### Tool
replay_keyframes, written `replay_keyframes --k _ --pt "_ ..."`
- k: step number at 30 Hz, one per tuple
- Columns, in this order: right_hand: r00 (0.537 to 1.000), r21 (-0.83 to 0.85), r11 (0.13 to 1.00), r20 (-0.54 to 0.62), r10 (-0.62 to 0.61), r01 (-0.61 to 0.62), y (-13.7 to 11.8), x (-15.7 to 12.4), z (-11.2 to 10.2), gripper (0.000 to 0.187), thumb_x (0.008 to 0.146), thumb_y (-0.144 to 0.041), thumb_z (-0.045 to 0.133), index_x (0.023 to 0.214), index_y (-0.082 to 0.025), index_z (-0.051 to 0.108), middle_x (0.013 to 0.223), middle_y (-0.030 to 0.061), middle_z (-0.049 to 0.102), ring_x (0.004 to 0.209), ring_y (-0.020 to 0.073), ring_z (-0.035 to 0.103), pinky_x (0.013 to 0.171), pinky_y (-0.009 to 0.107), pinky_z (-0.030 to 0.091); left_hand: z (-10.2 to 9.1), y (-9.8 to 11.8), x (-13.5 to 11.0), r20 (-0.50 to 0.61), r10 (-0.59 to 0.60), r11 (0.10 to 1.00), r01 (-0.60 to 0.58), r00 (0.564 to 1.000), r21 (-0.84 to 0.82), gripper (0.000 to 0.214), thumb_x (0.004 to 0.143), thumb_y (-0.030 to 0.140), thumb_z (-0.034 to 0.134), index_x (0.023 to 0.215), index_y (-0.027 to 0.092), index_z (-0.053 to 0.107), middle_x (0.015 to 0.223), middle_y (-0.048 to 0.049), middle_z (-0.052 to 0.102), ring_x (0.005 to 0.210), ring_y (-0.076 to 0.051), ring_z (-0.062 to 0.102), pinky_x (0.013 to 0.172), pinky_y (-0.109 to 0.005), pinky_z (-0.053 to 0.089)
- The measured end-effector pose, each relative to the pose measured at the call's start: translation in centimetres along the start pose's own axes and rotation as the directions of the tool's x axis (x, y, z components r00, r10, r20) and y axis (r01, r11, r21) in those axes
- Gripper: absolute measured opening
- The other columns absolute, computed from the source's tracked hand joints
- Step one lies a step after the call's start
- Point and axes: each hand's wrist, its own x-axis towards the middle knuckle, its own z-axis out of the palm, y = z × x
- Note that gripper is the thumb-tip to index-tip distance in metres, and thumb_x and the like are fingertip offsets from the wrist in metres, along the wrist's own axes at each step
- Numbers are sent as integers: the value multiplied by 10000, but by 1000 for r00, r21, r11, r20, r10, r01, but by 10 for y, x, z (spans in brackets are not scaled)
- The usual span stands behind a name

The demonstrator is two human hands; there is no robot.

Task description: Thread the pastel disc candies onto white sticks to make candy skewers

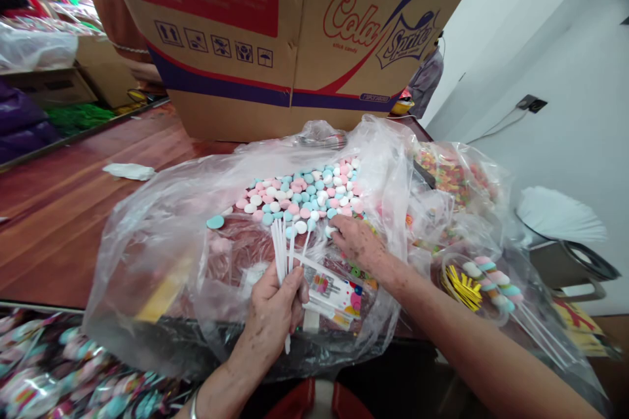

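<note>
My left hand (274, 311) is closed round a bunch of thin white sticks (284, 245) that point up and away from me. My right hand (354, 240) reaches into a large clear plastic bag (162, 236) and pinches a white round candy at the near edge of a pile of pink, white and teal candies (304, 193). Beside my left hand lies a small printed packet (334, 294) inside the plastic. One teal candy (215, 222) lies apart at the left of the pile.
A big cardboard box (275, 33) marked Cola stands behind the bag on the red-brown wooden table (59, 209). At the right lie bags of mixed sweets (452, 177), finished candy skewers (491, 278), gold twist ties (462, 288) and a white fan-shaped stack (560, 216). Wrapped goods (49, 366) fill the lower left.
</note>
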Motion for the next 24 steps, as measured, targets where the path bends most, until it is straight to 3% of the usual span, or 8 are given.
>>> replay_keyframes --k 4,7,18,24 --pt "992 142 982 -24 127 -122 5 0 -7 178 909 -199 515 1014 -203 659 828 28 696 755 177 603 691 255 386 -1 -1 -1 0 7 1000 -7 1000 9 326 880 503 651 826 202 536 587 81 591 275 -24 351 301 -162 299" --pt "987 170 974 -35 155 -147 10 0 -11 209 908 -226 508 1057 -206 653 841 26 696 766 182 611 696 261 390 -1 0 -2 4 13 1000 -13 1000 5 332 886 502 643 804 201 530 592 78 590 280 -22 352 311 -167 309" --pt "1000 -93 996 -16 -12 11 -2 -3 5 172 929 -149 523 961 -204 684 951 116 694 972 261 579 881 335 438 0 0 0 13 2 1000 -2 1000 13 337 884 511 647 811 202 537 593 77 583 284 -23 348 315 -172 312" --pt "997 -176 982 -18 -80 75 -14 -5 10 277 928 -77 442 1084 -173 650 1080 154 694 1068 280 582 969 383 449 0 0 -1 21 12 999 -13 1000 53 342 882 520 644 811 208 522 579 83 580 278 -30 355 312 -173 298"
